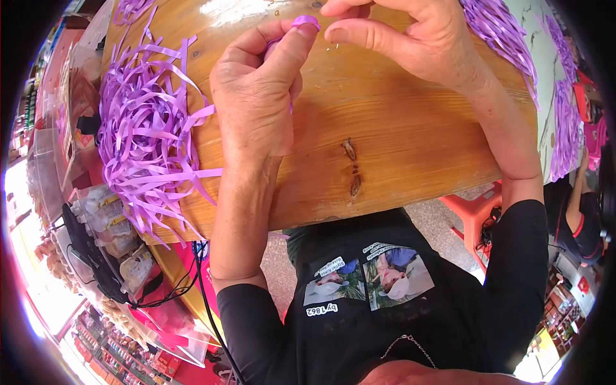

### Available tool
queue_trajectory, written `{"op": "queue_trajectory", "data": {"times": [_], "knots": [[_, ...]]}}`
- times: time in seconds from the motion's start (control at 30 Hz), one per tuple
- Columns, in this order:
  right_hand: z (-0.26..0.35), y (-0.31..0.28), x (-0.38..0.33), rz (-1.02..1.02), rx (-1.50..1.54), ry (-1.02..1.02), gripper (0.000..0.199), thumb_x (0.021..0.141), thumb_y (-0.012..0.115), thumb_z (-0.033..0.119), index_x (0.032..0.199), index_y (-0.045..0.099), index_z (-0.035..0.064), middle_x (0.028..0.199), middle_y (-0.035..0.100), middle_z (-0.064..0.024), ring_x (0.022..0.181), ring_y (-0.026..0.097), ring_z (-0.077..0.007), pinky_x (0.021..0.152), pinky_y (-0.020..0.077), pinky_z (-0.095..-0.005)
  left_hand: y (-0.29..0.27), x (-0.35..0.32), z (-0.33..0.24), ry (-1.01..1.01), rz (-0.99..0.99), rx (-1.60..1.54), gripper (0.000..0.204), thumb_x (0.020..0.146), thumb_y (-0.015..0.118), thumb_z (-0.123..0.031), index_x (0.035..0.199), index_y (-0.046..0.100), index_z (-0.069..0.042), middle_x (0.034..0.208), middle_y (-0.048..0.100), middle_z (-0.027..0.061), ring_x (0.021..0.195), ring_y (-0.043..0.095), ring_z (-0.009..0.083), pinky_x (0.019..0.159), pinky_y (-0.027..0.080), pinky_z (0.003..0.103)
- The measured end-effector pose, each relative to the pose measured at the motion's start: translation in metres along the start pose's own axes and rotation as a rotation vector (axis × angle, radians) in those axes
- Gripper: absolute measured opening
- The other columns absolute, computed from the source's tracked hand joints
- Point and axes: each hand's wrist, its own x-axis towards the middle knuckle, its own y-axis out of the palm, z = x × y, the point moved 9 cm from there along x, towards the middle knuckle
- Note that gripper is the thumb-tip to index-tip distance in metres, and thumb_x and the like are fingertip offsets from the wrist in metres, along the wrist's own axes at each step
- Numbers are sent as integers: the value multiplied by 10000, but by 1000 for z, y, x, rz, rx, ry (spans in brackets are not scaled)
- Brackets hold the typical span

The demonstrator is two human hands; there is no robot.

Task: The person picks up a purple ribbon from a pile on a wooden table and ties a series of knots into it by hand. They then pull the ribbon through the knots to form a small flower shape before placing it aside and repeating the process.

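**Fingers pinch a purple ribbon loop over the table**

Fingers of the left hand [256,96] are closed in a pinch: thumb and forefinger grip a small folded piece of purple ribbon [305,22], whose rounded top shows just above the thumb tip, with a little more purple showing inside the fist. The right hand [410,42] sits just beside it, forefinger and thumb curled toward each other and nearly touching the ribbon; whether they hold anything cannot be told, though a tiny thin glint shows under the forefinger tip.

Nearest the person, a black shirt with printed photos fills the lower middle, both forearms rising from black sleeves. At the lower left, clear plastic boxes [115,231] hold small packaged goods; what these are cannot be made out. A black cable [202,282] hangs by the table's edge.

Both hands hover over a varnished wooden table [398,147] with dark knots near its front edge. On its left part lies a loose heap of purple strips [144,135]; more purple strips [500,32] lie at its far right. Beyond the right edge stands a red plastic stool [475,212] on a speckled floor. At far right another person in dark clothes sits low.
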Motion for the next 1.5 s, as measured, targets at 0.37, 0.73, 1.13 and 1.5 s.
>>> {"op": "queue_trajectory", "data": {"times": [0.37, 0.73, 1.13, 1.5], "knots": [[-50, 14, -36, 1, 345, 1038, 87, 835, 624, 84, 859, 637, 2, 804, 636, -17, 765, 574, -84, 684, 448, -215, 10, -5, -5, 73, 78, -110, 86, 857, 614, -64, 921, 616, -6, 613, 444, -71, 478, 288, 17, 432, 210, 170], [-22, 14, -8, 34, 250, 554, 128, 833, 640, 56, 944, 619, -6, 890, 630, -32, 809, 585, -96, 719, 463, -216, 16, -3, 6, -41, 205, -435, 125, 847, 656, -129, 911, 629, -25, 570, 387, -78, 462, 252, 32, 416, 192, 192], [-4, 5, 12, 145, -19, 509, 144, 777, 647, -46, 912, 648, 4, 830, 631, -96, 725, 617, -203, 597, 480, -264, 15, -6, 4, -25, 213, -393, 124, 843, 660, -123, 895, 633, -14, 593, 456, -61, 442, 282, 29, 392, 206, 191], [-4, 1, 9, 123, -116, 533, 100, 731, 616, -36, 812, 589, 16, 746, 579, -80, 658, 578, -194, 561, 446, -259, 17, -13, -6, 33, 101, -86, 123, 849, 641, -83, 936, 627, 2, 618, 467, -58, 476, 294, 30, 426, 214, 182]]}}
